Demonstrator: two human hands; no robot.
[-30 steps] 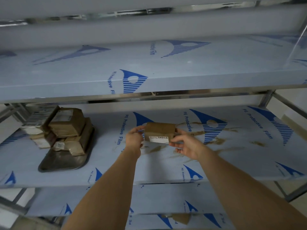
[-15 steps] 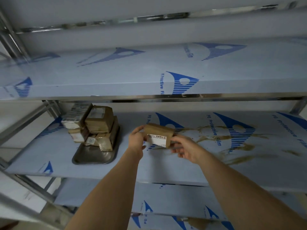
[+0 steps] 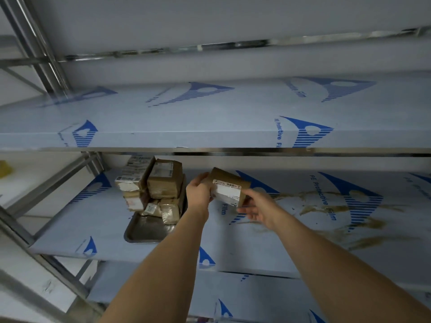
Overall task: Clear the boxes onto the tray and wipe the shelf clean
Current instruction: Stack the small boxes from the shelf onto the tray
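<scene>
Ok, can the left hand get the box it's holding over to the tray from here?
Probably yes. The left hand grips the box just right of the tray, with nothing between them. The tray's far end is stacked with parcels; only its near end is bare.

A brown cardboard box (image 3: 229, 186) with a white label facing the camera is held tilted above the shelf (image 3: 291, 241), just right of the metal tray (image 3: 145, 231). The tray's far end carries a pile of similar taped brown boxes (image 3: 154, 185). Brown smears (image 3: 338, 210) streak the shelf's blue-printed film to the right.
</scene>
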